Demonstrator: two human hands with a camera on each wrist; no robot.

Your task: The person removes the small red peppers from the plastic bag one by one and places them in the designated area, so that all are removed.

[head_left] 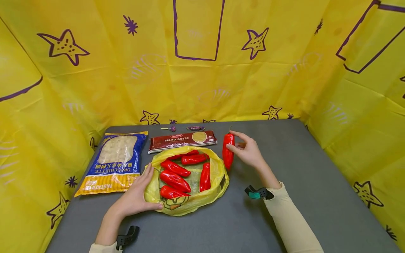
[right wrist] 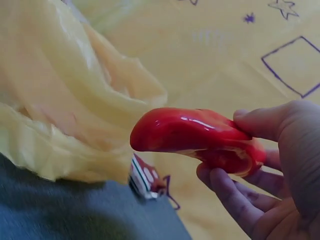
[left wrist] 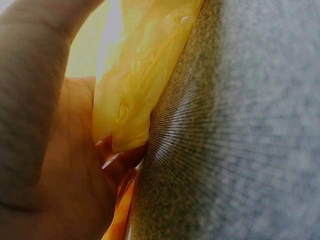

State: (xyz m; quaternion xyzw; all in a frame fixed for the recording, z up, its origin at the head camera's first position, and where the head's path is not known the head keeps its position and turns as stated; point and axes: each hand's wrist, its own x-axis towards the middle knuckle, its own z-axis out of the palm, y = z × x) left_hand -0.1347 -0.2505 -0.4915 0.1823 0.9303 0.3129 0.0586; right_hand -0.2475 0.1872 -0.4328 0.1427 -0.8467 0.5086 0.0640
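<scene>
A glossy red chili pepper (head_left: 228, 151) hangs upright just right of the bag, stem up. My right hand (head_left: 250, 153) pinches it near its top between thumb and fingers. In the right wrist view the pepper (right wrist: 192, 131) lies across the fingertips, its far end pointing at the bag. The yellow plastic bag (head_left: 197, 203) stands with its mouth wide, and several red peppers (head_left: 175, 180) lie inside. Along the bag's left side rests my left hand (head_left: 134, 196), fingers extended and thumb at the front edge. In the left wrist view the palm touches the yellow plastic (left wrist: 132, 85).
Left of the bag lies a blue and yellow pasta packet (head_left: 110, 165). Behind it is a dark red spaghetti packet (head_left: 181, 140), with a lollipop (head_left: 172, 129) and a wrapped candy (head_left: 195, 128) farther back. Yellow patterned cloth (head_left: 202, 80) surrounds the grey table (head_left: 284, 151).
</scene>
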